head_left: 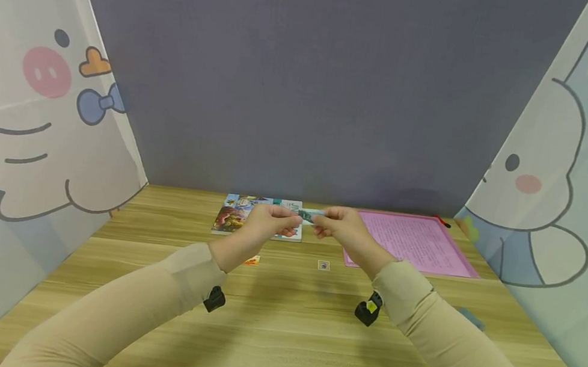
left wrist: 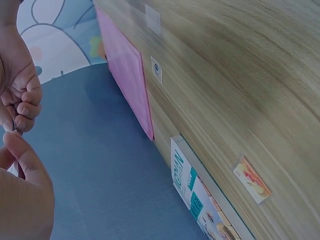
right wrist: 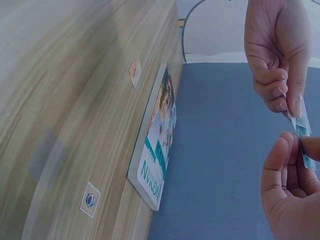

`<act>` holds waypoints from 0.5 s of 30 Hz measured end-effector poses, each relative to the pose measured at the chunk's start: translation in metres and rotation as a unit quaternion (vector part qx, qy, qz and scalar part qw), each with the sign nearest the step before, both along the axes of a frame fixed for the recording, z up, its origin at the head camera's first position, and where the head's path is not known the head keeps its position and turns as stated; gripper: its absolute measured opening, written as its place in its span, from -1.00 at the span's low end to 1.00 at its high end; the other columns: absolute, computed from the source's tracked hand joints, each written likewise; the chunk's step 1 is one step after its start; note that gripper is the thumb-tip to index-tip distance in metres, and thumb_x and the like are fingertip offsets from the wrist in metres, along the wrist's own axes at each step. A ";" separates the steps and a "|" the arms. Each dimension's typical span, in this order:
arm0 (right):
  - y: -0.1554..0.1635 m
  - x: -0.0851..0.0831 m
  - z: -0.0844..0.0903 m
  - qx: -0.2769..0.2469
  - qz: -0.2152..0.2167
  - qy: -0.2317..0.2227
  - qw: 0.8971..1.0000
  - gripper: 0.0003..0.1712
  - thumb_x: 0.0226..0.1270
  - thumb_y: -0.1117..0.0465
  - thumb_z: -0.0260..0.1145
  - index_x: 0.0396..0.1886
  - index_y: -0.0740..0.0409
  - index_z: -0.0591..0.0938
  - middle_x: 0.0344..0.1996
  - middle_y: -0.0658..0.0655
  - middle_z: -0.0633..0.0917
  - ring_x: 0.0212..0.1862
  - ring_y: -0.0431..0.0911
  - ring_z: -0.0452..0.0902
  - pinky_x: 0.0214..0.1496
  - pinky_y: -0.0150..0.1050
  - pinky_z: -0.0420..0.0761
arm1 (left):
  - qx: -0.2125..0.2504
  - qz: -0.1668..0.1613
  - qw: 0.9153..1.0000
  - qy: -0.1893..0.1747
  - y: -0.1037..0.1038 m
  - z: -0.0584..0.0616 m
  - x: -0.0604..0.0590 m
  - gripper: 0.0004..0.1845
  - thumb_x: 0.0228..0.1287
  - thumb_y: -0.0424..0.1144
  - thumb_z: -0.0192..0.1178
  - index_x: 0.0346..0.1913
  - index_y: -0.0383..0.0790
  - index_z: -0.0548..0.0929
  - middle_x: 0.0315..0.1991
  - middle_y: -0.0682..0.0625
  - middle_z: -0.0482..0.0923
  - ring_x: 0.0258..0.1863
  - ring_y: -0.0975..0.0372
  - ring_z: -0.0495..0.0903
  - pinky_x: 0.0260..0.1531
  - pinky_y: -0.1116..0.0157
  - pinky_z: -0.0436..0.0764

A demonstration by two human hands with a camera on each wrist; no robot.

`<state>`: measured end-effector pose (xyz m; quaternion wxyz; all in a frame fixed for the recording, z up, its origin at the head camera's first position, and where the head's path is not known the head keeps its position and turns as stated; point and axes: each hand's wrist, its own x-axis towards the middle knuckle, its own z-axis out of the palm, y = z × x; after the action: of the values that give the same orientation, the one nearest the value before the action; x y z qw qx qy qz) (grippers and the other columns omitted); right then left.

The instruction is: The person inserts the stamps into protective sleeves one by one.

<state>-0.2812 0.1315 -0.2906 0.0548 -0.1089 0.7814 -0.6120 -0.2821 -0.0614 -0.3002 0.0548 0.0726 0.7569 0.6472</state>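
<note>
A small green stamp-like slip (head_left: 308,216) with a whitish or clear strip is held up above the table between both hands. My left hand (head_left: 270,220) pinches its left end between thumb and fingers. At the other end, the thumb and fingers of my right hand (head_left: 343,225) grip it. The right wrist view shows the green slip (right wrist: 303,132) bridging the two hands, partly covered by fingers. Below, a small orange stamp (left wrist: 252,180) and a white-bordered stamp with a round dark picture (right wrist: 90,199) lie apart on the table.
A picture book (head_left: 233,216) lies at the wooden table's (head_left: 276,339) back edge, beside a pink sheet or folder (head_left: 412,242). A faint translucent square (right wrist: 46,156) lies near the round-picture stamp. A blue-grey flat piece (head_left: 471,318) sits at the right, partly behind the right sleeve.
</note>
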 end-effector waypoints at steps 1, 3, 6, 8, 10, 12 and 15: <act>0.000 0.001 0.000 0.000 0.000 0.000 1.000 -0.76 0.38 0.20 0.29 -0.17 0.35 0.62 -0.51 -0.04 0.66 -0.31 -0.08 0.63 -0.03 -0.20 0.67 | -0.001 0.000 1.000 -0.001 0.000 0.000 0.000 -0.79 0.26 -0.22 0.32 -0.17 -0.32 0.72 -0.21 -0.15 0.69 -0.29 0.12 0.69 -0.18 0.29 0.72; -0.001 0.002 0.001 -0.002 -0.004 -0.003 1.000 -0.77 0.38 0.20 0.28 -0.17 0.33 0.62 -0.50 -0.03 0.67 -0.27 -0.03 0.63 0.00 -0.16 0.67 | -0.004 0.002 1.000 -0.002 0.000 0.000 0.001 -0.80 0.26 -0.22 0.33 -0.17 -0.30 0.72 -0.21 -0.13 0.69 -0.28 0.12 0.69 -0.17 0.29 0.72; -0.003 0.003 0.001 -0.003 -0.010 -0.007 1.000 -0.77 0.39 0.20 0.28 -0.16 0.32 0.62 -0.48 -0.02 0.67 -0.18 0.08 0.63 0.03 -0.13 0.66 | -0.006 0.001 1.000 -0.004 0.000 0.002 0.002 -0.79 0.26 -0.21 0.32 -0.16 -0.29 0.72 -0.17 -0.16 0.69 -0.26 0.11 0.69 -0.14 0.29 0.71; -0.003 0.003 0.001 -0.002 -0.011 -0.008 1.000 -0.77 0.39 0.20 0.28 -0.15 0.32 0.62 -0.47 -0.01 0.67 -0.14 0.12 0.62 0.04 -0.13 0.66 | -0.004 0.000 1.000 -0.005 0.001 0.002 0.003 -0.79 0.26 -0.22 0.32 -0.15 -0.30 0.71 -0.17 -0.15 0.68 -0.27 0.13 0.68 -0.13 0.28 0.71; -0.003 0.004 0.001 0.001 -0.013 -0.008 1.000 -0.75 0.39 0.19 0.28 -0.14 0.32 0.62 -0.45 -0.01 0.68 -0.12 0.13 0.62 0.02 -0.17 0.67 | -0.003 -0.002 1.000 -0.006 0.002 0.003 0.003 -0.79 0.26 -0.23 0.32 -0.15 -0.31 0.71 -0.17 -0.13 0.67 -0.26 0.13 0.68 -0.11 0.28 0.71; -0.003 0.004 0.000 0.003 -0.015 -0.008 1.000 -0.73 0.39 0.17 0.29 -0.12 0.31 0.62 -0.44 -0.02 0.68 -0.11 0.12 0.62 0.01 -0.20 0.66 | -0.003 -0.001 1.000 -0.007 0.003 0.003 0.003 -0.78 0.26 -0.23 0.33 -0.14 -0.31 0.70 -0.19 -0.10 0.67 -0.25 0.11 0.68 -0.10 0.27 0.70; -0.002 0.005 -0.001 0.000 -0.019 -0.006 1.000 -0.73 0.38 0.15 0.30 -0.13 0.30 0.62 -0.43 -0.02 0.68 -0.12 0.09 0.62 0.02 -0.21 0.65 | -0.005 -0.002 1.000 -0.005 0.004 0.003 0.004 -0.77 0.27 -0.23 0.32 -0.12 -0.33 0.69 -0.18 -0.09 0.68 -0.21 0.07 0.68 -0.05 0.24 0.69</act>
<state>-0.2760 0.1293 -0.2912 0.0475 -0.0900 0.7830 -0.6137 -0.2782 -0.0573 -0.2973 0.0602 0.0707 0.7597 0.6436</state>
